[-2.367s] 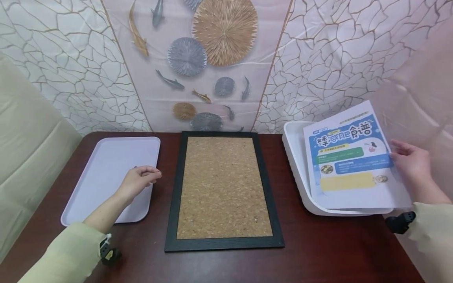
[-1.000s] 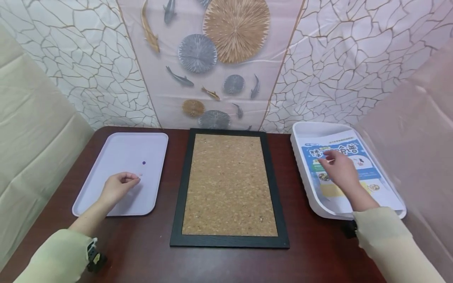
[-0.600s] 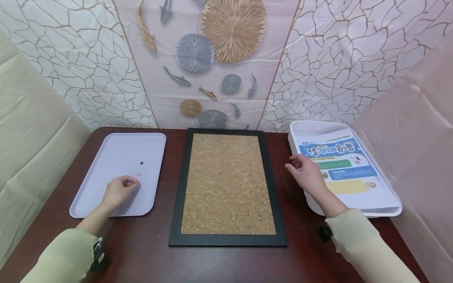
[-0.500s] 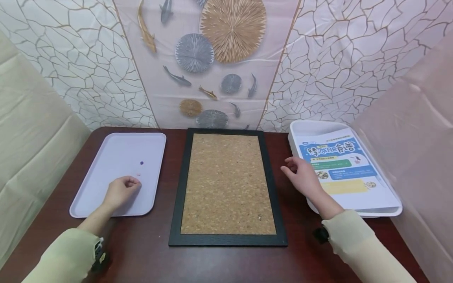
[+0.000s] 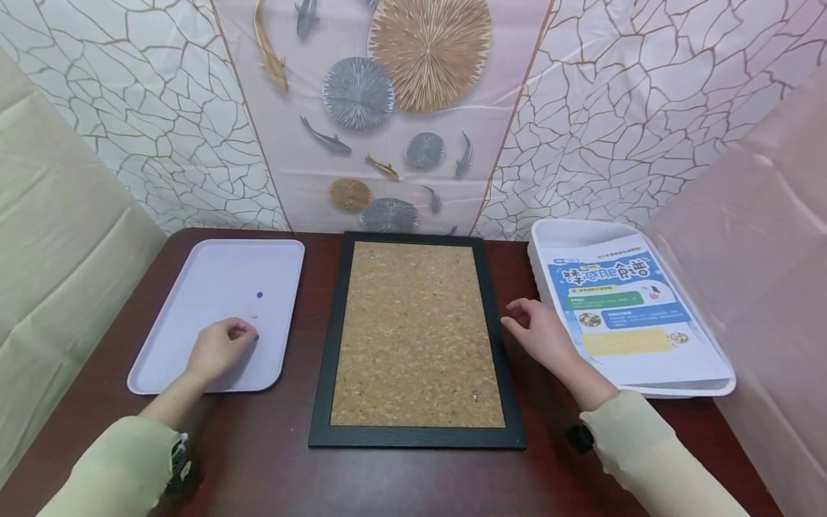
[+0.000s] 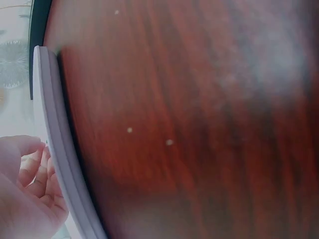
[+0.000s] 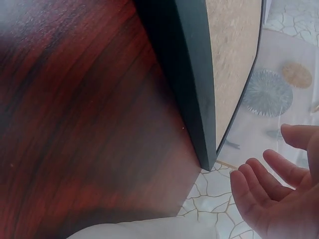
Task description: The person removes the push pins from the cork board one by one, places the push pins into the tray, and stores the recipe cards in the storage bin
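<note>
My left hand [image 5: 221,350] is low over the pale lilac tray [image 5: 194,287], thumb and index finger pinched together. A tiny dark blue tack-like piece [image 5: 255,337] shows at the fingertips. Just beyond them on the tray lie a purple dot-like piece [image 5: 260,295] and a fainter pink one [image 5: 254,317]. My right hand [image 5: 541,336], holding nothing, has its fingers loosely bent beside the right edge of the black-framed cork board [image 5: 420,330]. Several printed sheets [image 5: 633,301], the top one blue and white, lie in the white bin [image 5: 545,233].
Tiny shiny spots [image 5: 475,396] show near the board's lower corners. Dark red-brown table [image 5: 413,481] surrounds the board, tray and bin. A patterned cloth [image 5: 426,151] hangs behind, with plain fabric at both sides.
My right hand has let go of the sheet, which now lies in the bin, and has moved left to the board. My left hand has come down over the tray and pinches a tiny piece.
</note>
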The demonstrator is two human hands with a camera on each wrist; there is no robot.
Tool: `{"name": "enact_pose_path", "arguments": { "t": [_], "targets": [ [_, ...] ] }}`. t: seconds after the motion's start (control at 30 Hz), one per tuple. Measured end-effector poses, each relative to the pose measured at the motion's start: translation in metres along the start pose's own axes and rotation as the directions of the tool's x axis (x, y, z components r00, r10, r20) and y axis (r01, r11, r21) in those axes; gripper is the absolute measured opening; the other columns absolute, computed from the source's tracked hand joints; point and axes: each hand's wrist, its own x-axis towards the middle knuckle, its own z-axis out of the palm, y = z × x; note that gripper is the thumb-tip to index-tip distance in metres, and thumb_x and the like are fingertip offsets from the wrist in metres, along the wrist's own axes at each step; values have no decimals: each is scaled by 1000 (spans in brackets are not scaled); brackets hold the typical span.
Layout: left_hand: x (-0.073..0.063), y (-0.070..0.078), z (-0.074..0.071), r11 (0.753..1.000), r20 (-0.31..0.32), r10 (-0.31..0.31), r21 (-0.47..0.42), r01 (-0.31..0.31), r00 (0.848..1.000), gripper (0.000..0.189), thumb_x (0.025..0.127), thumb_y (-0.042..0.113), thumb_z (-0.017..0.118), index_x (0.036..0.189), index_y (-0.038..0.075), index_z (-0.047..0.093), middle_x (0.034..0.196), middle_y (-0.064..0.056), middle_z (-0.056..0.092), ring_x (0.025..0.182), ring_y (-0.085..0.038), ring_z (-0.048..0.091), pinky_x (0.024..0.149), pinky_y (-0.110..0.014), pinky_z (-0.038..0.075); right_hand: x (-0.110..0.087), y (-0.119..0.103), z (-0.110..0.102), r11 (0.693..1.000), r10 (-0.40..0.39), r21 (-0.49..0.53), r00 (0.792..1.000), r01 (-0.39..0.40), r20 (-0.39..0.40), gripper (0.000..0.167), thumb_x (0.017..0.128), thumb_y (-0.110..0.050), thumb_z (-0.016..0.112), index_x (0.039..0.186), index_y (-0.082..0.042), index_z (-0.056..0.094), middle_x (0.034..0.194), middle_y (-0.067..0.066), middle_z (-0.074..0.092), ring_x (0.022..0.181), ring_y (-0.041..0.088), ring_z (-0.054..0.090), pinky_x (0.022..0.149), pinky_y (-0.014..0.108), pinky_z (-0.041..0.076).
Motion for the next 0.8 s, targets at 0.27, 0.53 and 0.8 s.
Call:
{"name": "enact_pose_path", "arguments": {
  "t": [0.27, 0.53, 0.8],
  "targets": [
    [16, 19, -5, 993, -93, 110, -37, -114, 990, 21, 89, 15, 58, 96, -4, 66, 85, -19, 68, 77, -28, 62, 69, -36, 46, 4, 4, -2, 1000, 2, -15, 1000, -1, 7, 35, 92, -22, 57, 118, 2, 55, 113, 23, 59, 96, 31, 57, 83, 46, 48],
    [35, 55, -5, 964, -133, 246, -70, -257, 960, 33, 90, 15, 59, 115, -6, 57, 110, -27, 59, 101, -40, 56, 84, -51, 45, 9, -4, -13, 998, -55, -6, 995, 55, -80, 45, 93, -28, 56, 127, 1, 49, 127, 24, 52, 116, 37, 48, 96, 53, 41],
    [38, 101, -8, 904, -108, 427, 22, -427, 898, 50, 89, 21, 61, 130, -3, 46, 130, -25, 46, 123, -43, 38, 103, -56, 27, 6, -21, -19, 977, -212, -75, 939, 199, -271, 56, 90, -33, 60, 134, -2, 44, 140, 24, 38, 129, 40, 31, 104, 57, 26]
  ]
}}
